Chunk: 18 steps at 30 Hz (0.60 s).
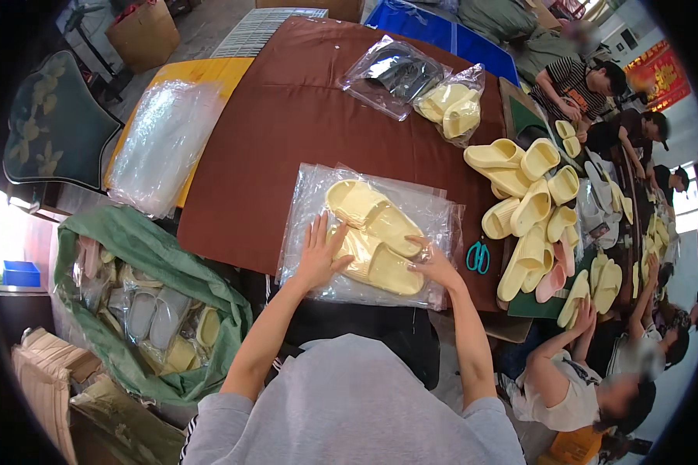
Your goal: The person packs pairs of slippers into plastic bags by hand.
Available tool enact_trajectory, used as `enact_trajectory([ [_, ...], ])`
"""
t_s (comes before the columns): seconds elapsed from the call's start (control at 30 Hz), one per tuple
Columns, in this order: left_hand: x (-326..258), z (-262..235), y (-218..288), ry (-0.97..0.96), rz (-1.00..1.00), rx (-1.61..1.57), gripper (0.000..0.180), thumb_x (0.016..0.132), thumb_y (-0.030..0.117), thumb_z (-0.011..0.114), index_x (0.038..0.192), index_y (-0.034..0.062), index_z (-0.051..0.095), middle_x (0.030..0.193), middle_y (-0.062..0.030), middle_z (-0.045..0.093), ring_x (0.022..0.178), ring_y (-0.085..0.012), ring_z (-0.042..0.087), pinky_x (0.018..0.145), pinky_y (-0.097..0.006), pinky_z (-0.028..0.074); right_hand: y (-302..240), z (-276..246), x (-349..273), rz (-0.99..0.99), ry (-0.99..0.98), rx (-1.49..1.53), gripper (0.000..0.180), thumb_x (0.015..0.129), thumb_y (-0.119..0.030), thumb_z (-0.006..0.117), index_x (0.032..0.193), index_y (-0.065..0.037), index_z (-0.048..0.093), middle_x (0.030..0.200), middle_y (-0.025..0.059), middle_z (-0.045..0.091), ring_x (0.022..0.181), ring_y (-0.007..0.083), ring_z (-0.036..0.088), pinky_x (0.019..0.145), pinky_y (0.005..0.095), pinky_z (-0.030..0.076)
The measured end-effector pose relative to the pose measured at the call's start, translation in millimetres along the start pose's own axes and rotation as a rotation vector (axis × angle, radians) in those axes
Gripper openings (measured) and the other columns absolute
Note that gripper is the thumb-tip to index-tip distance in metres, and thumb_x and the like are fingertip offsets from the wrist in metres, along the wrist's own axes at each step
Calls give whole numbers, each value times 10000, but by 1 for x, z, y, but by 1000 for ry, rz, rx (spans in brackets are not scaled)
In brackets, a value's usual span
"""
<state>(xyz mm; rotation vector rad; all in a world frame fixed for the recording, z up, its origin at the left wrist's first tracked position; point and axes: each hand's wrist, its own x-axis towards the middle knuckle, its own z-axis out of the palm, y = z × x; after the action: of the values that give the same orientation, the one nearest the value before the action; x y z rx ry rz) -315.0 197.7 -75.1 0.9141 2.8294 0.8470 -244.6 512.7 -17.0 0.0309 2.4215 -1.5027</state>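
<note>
A pair of pale yellow slippers (364, 208) lies in front of me on a stack of clear plastic bags (302, 203). Shiny glints on the slippers look like clear film over them. My left hand (319, 254) rests flat at their left side, fingers spread, on the plastic and against the lower slipper. On the right, my right hand (436, 267) touches the ends of both slippers with its fingers apart. Teal-handled scissors (478, 256) lie on the brown-covered table (248, 155), just right of the bags.
Loose yellow slippers (531, 205) pile up at the table's right. Bagged slippers (451, 108) and a dark item in plastic (395, 70) lie at the far side. More clear bags (163, 143) sit far left. A green sack (124, 232) holds bagged slippers. Several people work on the right.
</note>
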Motion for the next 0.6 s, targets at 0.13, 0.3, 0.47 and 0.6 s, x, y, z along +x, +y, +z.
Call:
enact_trajectory([
  [0.13, 5, -8, -7, 39, -23, -328, 726, 929, 394, 600, 1537, 153, 284, 1571, -284, 134, 1448, -456, 159, 1176, -522, 162, 9, 1, -8, 131, 107, 332, 314, 828, -44, 689, 1141, -46, 660, 1095, 31, 628, 1006, 131, 571, 887, 283, 461],
  [0.3, 6, -39, -9, 370, -374, -718, 545, 991, 229, 549, 1476, 71, 358, 1407, -185, 392, 1189, -251, 488, 846, -327, 506, -2, -9, -16, 114, 104, 433, 205, 848, -64, 700, 1049, -32, 677, 1049, 24, 647, 1011, 112, 577, 898, 278, 455],
  [0.47, 8, -41, -15, 225, -552, -837, 442, 988, 239, 560, 1366, 28, 472, 691, -30, 590, 595, -99, 559, 557, -265, 466, -7, -6, -9, 51, 90, 410, 234, 866, -97, 703, 1092, -41, 678, 1056, 21, 667, 1003, 111, 583, 893, 277, 461],
  [0.6, 0, -35, -7, 259, -537, -555, 392, 975, 158, 529, 1345, 43, 472, 677, -114, 582, 601, -219, 599, 596, -348, 492, 7, -1, -4, 42, 73, 337, 290, 869, -125, 706, 1152, -65, 678, 1077, 9, 663, 987, 104, 580, 878, 281, 468],
])
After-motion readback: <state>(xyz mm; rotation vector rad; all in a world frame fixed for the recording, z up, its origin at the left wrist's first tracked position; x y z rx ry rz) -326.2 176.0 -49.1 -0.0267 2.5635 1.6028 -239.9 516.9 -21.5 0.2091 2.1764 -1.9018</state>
